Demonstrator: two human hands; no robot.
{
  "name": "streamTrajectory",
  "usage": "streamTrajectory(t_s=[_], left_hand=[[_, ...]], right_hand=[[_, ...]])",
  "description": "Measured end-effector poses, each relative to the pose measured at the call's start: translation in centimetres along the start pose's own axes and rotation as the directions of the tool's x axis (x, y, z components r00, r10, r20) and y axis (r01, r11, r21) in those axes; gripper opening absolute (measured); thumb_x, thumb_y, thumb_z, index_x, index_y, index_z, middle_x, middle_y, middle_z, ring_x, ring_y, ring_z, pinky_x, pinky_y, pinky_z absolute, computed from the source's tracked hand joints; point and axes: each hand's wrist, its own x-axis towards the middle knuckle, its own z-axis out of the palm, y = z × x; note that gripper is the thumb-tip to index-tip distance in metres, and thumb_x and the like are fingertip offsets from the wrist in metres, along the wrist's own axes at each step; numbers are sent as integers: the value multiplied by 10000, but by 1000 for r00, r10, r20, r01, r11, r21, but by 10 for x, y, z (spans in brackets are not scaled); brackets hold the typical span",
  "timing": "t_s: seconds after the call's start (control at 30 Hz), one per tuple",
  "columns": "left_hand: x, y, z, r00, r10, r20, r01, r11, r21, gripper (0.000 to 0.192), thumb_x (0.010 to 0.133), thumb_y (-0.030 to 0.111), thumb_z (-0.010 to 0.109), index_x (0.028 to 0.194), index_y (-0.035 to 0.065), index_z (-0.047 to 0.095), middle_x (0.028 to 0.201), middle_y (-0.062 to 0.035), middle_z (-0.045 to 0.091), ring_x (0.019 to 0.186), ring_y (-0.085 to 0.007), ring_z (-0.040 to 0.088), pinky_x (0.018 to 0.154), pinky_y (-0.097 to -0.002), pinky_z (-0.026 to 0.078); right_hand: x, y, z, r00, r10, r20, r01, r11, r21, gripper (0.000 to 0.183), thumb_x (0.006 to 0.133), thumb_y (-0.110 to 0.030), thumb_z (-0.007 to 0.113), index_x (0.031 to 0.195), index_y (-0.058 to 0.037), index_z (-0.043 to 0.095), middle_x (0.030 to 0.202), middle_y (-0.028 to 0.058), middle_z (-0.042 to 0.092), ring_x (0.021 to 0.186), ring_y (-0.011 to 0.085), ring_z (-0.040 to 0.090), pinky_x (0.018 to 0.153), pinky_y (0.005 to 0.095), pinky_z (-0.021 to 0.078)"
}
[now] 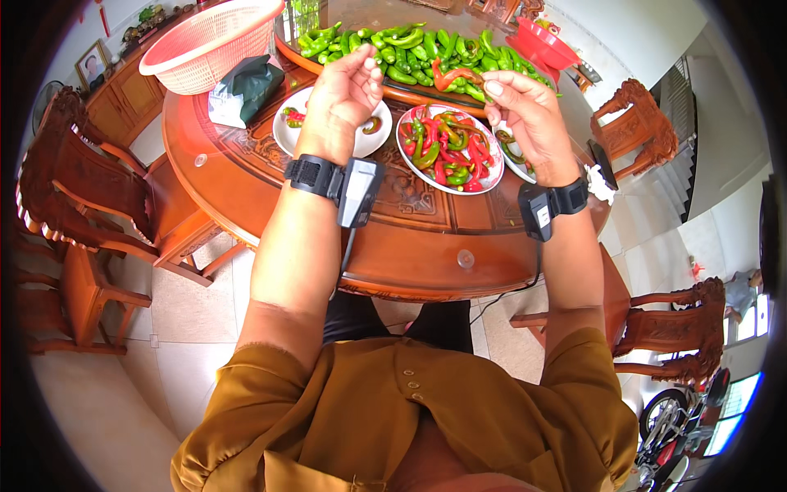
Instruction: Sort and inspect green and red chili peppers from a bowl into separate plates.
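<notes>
My right hand (pixel 522 117) pinches the dark end of a twisted red-brown pepper (pixel 455 77) between thumb and fingers. This pepper is held above the front edge of a heap of green peppers (pixel 424 52). To its left, my left hand (pixel 347 92) hovers over a white plate (pixel 329 146), palm up with fingers curled in; I see nothing in it. A few red and dark peppers (pixel 372 125) lie on that plate. Between my hands sits an oval patterned plate (pixel 407 161) of red and green peppers (pixel 452 147). Another plate (pixel 521 169) is partly hidden behind my right wrist.
A pink plastic basket (pixel 209 46) and a dark green bag (pixel 249 89) stand at the left on the carved round wooden table (pixel 442 261). At the far right is a red plastic basin (pixel 544 46). Carved wooden chairs (pixel 101 178) flank the table. Cables hang from both wrist devices.
</notes>
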Motion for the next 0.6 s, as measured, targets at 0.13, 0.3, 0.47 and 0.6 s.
streamTrajectory(t_s=[0.13,0.3,0.47,0.6], left_hand=[[-4,-19,9,996,-87,-8,87,983,163,106,882,155,565,904,65,616,667,11,615,580,-109,595,473,-196,465],[-26,-40,40,987,-154,49,108,857,504,237,863,326,612,957,109,630,764,30,651,658,-53,601,557,-182,459],[-27,-52,47,980,-185,69,94,743,663,167,830,268,660,921,130,636,813,39,652,677,-40,603,549,-161,439],[-20,-54,43,986,-145,86,58,770,636,119,830,204,662,910,121,633,829,35,647,705,-50,619,538,-157,439]], right_hand=[[1,16,9,995,-87,-46,91,992,85,204,846,-88,623,1008,35,612,722,39,601,606,97,550,572,222,458],[-2,39,15,962,-169,-217,175,985,9,200,827,-75,649,1000,20,618,755,26,612,609,67,545,560,201,451],[-8,52,17,945,-294,-143,267,946,-182,203,788,13,661,986,26,620,799,8,570,645,41,535,573,170,444],[-10,50,14,947,-304,-107,267,926,-267,228,791,14,653,1016,14,613,807,0,559,672,33,543,578,164,448]])
